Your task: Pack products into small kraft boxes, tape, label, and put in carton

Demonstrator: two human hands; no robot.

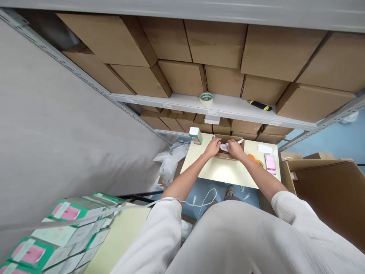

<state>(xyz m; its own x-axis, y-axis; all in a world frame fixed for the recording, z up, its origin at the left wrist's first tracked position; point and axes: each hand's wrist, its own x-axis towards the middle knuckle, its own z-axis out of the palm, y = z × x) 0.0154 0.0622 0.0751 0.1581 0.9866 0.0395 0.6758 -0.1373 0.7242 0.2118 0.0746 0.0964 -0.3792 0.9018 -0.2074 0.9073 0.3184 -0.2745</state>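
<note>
An open cardboard box rests on the pale yellow table. Crumpled white material shows inside it, between my two hands. My left hand is at the box's left side, its fingers curled by the white material. On the right, my right hand has its fingers bent down onto that white material. What my left fingertips hold is too small to make out. A small white and green box stands on the table left of my left hand.
Right of my hands lie an orange item, yellow tape and a phone. Shelves of cartons rise behind, with a tape roll and cutter. Green and white boxes fill the lower left; a large carton stands right.
</note>
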